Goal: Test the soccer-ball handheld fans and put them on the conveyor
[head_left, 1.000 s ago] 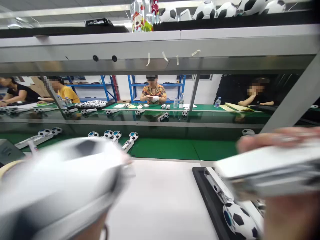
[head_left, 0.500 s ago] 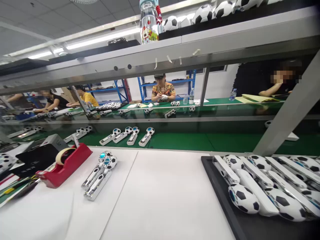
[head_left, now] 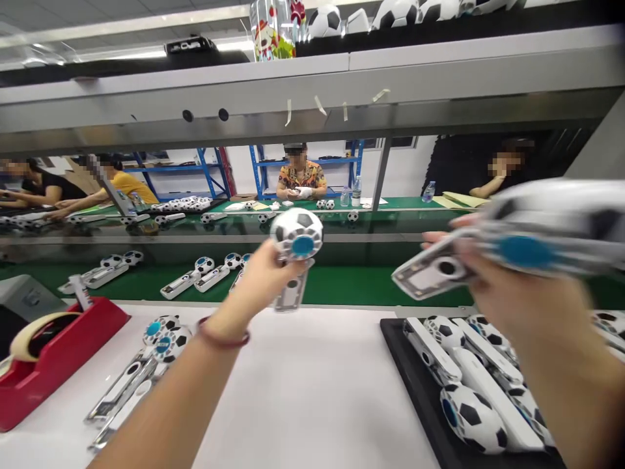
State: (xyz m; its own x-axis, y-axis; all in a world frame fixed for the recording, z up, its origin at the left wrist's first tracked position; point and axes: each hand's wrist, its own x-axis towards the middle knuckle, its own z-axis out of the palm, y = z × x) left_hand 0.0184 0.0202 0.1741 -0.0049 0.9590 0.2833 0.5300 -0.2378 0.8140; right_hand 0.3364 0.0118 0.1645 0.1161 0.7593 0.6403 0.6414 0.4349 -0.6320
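Item: football-headed handheld fan [head_left: 295, 251], raised over the worktop [head_left: 312, 384] in the left hand [head_left: 261, 277], fingers pinching its neck below the ball. Second fan [head_left: 512, 244], blurred, clasped in the right hand [head_left: 517, 299]. Likely light, rigid plastic, smooth; best held by the flat handle.
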